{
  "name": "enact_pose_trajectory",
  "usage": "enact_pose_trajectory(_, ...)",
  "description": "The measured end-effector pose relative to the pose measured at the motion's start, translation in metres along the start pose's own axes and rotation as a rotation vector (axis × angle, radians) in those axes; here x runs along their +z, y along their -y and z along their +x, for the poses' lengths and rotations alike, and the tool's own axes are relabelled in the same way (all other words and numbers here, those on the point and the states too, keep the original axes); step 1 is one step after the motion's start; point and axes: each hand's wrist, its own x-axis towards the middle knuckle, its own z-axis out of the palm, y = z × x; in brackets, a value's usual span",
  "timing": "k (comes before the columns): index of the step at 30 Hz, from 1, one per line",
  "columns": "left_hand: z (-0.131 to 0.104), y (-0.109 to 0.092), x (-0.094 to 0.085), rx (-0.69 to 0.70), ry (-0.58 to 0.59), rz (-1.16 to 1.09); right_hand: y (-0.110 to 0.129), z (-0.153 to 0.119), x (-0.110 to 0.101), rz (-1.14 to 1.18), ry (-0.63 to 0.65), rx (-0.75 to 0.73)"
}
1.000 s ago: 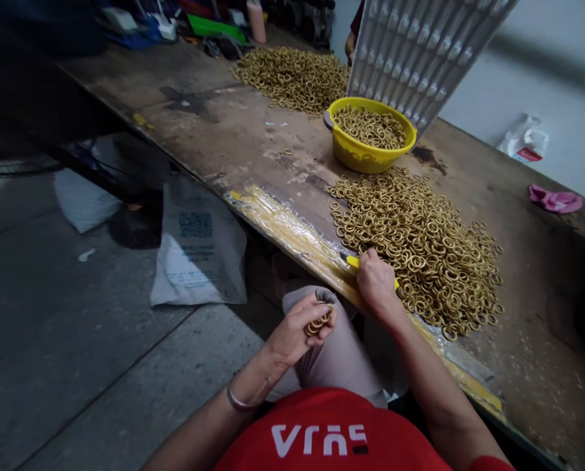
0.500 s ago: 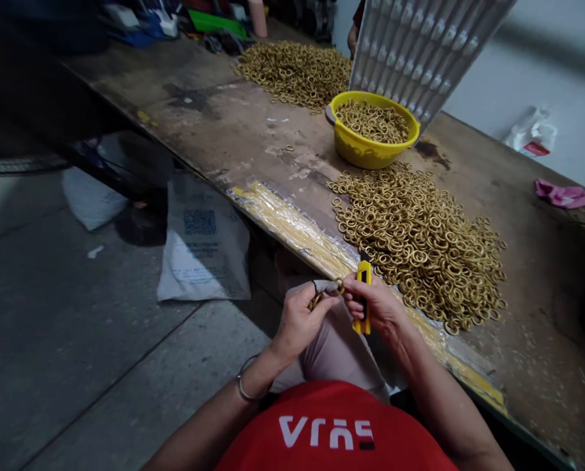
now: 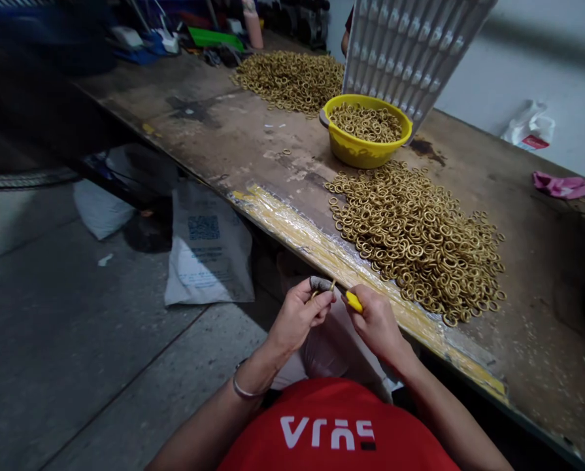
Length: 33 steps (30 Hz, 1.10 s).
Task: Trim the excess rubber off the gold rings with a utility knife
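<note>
Between its fingertips my left hand (image 3: 299, 315) pinches a brass-coloured ring (image 3: 333, 286), and a grey wrap covers one finger. Part of another ring shows under that finger. My right hand (image 3: 376, 322) is closed around a yellow utility knife (image 3: 353, 301), whose front end points left at the ring. I cannot make out whether the blade touches it. Both hands are over my lap, just off the table's taped edge. Beyond them on the table lies a large heap of brass-coloured rings (image 3: 419, 242).
A yellow basin (image 3: 363, 154) full of rings stands behind the near heap. Farther back are another ring heap (image 3: 292, 82) and a leaning ribbed panel (image 3: 400, 52). A pink cloth (image 3: 561, 186) lies at right. White sacks (image 3: 211, 261) stand under the table (image 3: 233, 137).
My right hand has turned the knife from upright to pointing left, toward the ring. My left hand keeps the ring pinched, while the right fingers have moved off it.
</note>
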Motion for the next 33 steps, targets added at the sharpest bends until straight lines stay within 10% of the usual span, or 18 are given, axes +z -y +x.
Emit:
enact_pose_trajectory(24, -0.009, -0.008, -0.008, 0.290, 0.282, 0.485, 0.005, 0.017, 0.001, -0.557, 0.273, 0.163)
enact_pose_trajectory(27, -0.021, -0.011, 0.004, 0.138, 0.529, 0.395, -0.005, 0.031, 0.002, -0.661, 0.285, 0.279)
enact_pose_trajectory(33, -0.011, 0.001, 0.003, -0.219, 0.268, -0.173, -0.023, 0.051, -0.004, -0.737, 0.167, 0.220)
